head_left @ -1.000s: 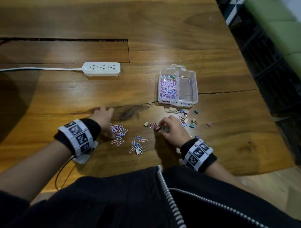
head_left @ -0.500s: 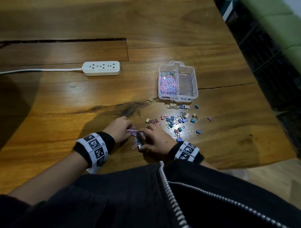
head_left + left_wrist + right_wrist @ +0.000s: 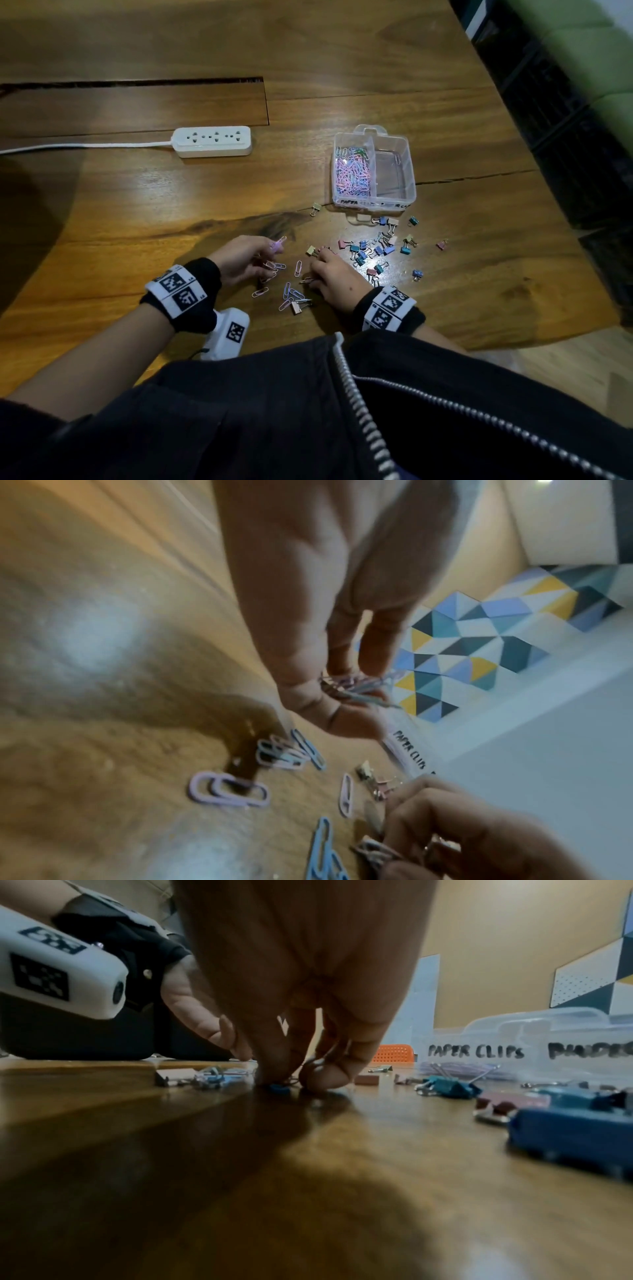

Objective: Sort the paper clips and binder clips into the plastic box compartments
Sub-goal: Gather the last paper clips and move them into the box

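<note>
A clear plastic box [image 3: 411, 164] stands on the table; its left compartment holds many paper clips [image 3: 352, 171], its right one looks almost bare. My left hand [image 3: 270, 255] is just off the table and holds a small bunch of paper clips [image 3: 356, 688]. Several loose paper clips [image 3: 291, 294] lie between my hands. My right hand [image 3: 313, 279] has its fingertips down on the wood and pinches a paper clip [image 3: 279, 1088]. Coloured binder clips [image 3: 370, 253] lie scattered right of it, in front of the box.
A white power strip [image 3: 212, 141] with its cord lies at the back left. One binder clip [image 3: 315, 208] sits alone left of the box. The table's right edge [image 3: 555, 205] drops to a dark floor. The box front reads PAPER CLIPS [image 3: 476, 1051].
My hands were together over the paper clip pile; now they have drawn a little apart. The left hand has risen with a bunch of clips, and the right hand picks among those left.
</note>
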Tool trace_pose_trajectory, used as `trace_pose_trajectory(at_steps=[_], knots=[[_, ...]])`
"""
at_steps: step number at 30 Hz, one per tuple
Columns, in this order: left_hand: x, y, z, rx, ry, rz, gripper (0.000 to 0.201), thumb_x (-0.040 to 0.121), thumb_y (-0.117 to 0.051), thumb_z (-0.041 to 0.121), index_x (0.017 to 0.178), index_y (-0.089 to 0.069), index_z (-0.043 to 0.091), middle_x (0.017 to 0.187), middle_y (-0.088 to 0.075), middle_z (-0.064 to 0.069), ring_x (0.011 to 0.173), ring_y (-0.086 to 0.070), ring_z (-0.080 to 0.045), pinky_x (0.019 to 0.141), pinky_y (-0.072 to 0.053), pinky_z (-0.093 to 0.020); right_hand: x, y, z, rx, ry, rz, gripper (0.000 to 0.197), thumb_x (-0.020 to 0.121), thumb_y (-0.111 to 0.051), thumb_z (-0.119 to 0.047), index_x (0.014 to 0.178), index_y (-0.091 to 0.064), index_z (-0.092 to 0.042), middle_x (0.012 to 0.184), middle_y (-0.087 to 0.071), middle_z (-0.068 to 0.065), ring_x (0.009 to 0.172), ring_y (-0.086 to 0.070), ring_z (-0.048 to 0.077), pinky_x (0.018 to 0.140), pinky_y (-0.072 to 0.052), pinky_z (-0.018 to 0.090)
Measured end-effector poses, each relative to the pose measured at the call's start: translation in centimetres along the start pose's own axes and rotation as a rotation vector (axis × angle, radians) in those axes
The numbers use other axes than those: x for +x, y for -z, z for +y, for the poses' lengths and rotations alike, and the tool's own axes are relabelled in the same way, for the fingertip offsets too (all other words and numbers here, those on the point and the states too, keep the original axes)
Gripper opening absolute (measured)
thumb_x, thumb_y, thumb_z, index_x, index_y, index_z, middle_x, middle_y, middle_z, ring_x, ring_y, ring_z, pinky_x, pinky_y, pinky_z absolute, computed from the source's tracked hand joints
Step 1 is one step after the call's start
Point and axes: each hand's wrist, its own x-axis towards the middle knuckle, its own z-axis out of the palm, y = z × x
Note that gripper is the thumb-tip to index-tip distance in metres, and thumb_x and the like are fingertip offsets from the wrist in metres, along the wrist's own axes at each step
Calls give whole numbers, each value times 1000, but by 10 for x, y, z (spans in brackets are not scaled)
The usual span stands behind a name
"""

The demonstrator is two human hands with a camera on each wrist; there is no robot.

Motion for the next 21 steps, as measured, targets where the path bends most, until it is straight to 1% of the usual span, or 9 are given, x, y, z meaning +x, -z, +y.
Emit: trace_pose_trajectory(at_steps=[4,7,8,10,12,14,16,18,21], knots=[[2,-2,-1,-134,2,-93,30,82,-23,-4,74,-50,4,75,-51,-12,64,-47,-19,45,-47,-18,-2,3,-3,-19,39,-6,21,88,-52,-18,102,-56,-3,110,-53,12,99,-53,26,90,-46,38],[4,-4,0,-29,-10,-106,13,82,-41,18,73,-49,10,72,-49,-5,61,-46,-14,44,-44,-18,-3,5,-1,31,12,17,16,88,-52,-15,98,-58,-4,105,-58,12,98,-54,25,88,-46,34],[6,-3,1,34,-4,-98,19,84,-47,25,70,-46,13,69,-47,-3,57,-44,-12,44,-41,-18,-2,5,1,82,-15,35,15,87,-53,-14,97,-58,-4,104,-60,12,97,-55,24,88,-46,33],[8,-1,2,271,-28,-43,32,94,-45,31,66,-41,15,63,-42,-2,51,-40,-13,48,-36,-22,-2,7,4,236,-106,78,11,85,-58,-13,93,-59,-6,102,-62,11,95,-56,22,85,-47,30],[8,2,1,635,-128,34,30,97,-39,31,71,-44,16,70,-46,-2,61,-44,-17,56,-34,-26,-2,11,8,413,-206,119,4,83,-62,-14,83,-58,-11,94,-62,6,87,-55,17,79,-45,28],[7,4,-2,928,-216,46,19,93,-48,34,90,-50,14,88,-51,-1,80,-47,-17,65,-37,-28,-4,17,12,623,-265,136,18,79,-64,-8,69,-53,-17,79,-58,1,76,-54,13,72,-44,24],[7,5,-5,1182,-232,1,33,84,-61,36,108,-51,15,101,-51,-1,91,-48,-18,75,-41,-29,-6,24,15,890,-272,123,26,77,-63,4,66,-51,-16,69,-54,0,64,-53,11,60,-48,17],[8,6,-8,1333,-228,5,40,81,-65,35,114,-51,18,110,-52,-3,100,-51,-20,84,-44,-31,-7,31,19,1056,-271,77,26,77,-59,10,67,-51,-13,65,-51,1,59,-52,9,52,-47,11],[12,4,-7,1389,-263,41,31,85,-60,33,111,-54,17,115,-54,-6,103,-53,-22,85,-45,-34,-9,36,23,1144,-274,1,24,80,-53,10,71,-53,-11,65,-50,1,51,-53,4,46,-44,11]])
